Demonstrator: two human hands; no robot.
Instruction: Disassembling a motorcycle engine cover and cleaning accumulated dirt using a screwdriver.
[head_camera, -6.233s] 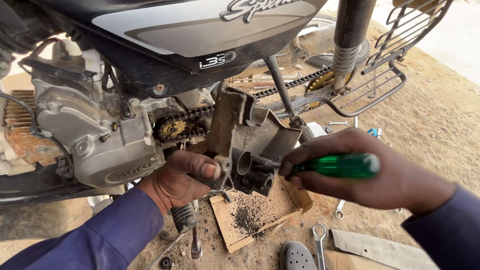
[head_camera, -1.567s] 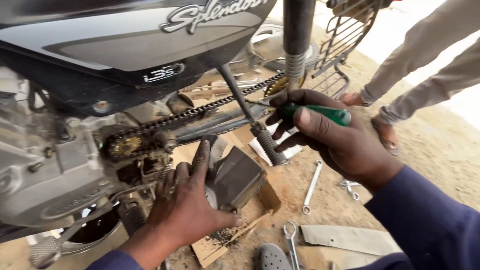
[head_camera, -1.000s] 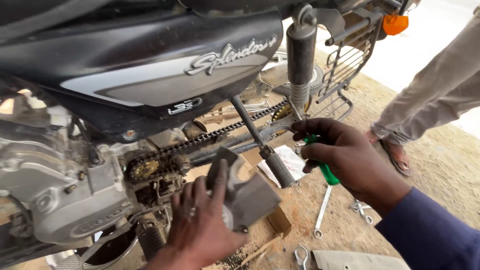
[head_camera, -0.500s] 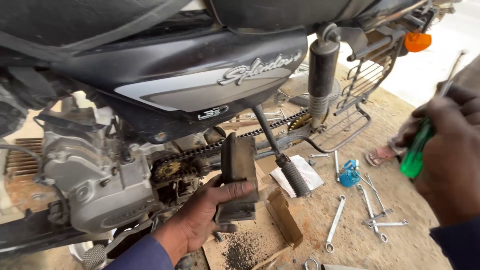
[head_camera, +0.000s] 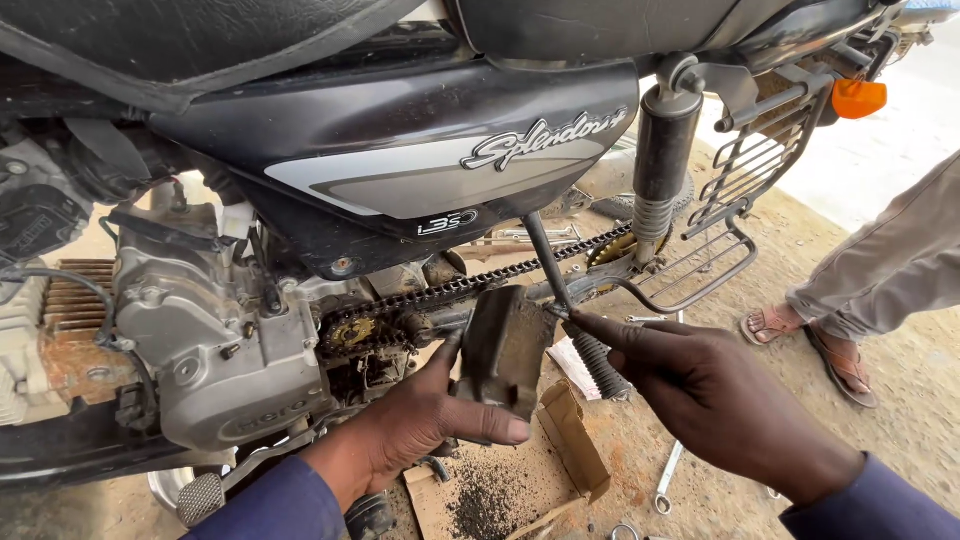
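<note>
My left hand (head_camera: 420, 425) gripped the dark metal chain cover (head_camera: 505, 350), thumb across its lower edge and fingers curled behind it, holding it upright just below the drive chain (head_camera: 450, 290). My right hand (head_camera: 700, 385) was empty, fingers loosely spread, the forefinger stretched to touch the cover's upper right corner beside the kick-start lever (head_camera: 570, 300). Under both hands lay a torn cardboard sheet (head_camera: 500, 480) with dark grit on it, and a spanner (head_camera: 668, 478) on the sand. Behind stood the engine (head_camera: 200, 340), the rear shock absorber (head_camera: 662, 170), and, farther right, another person's sandalled foot (head_camera: 770, 322).
</note>
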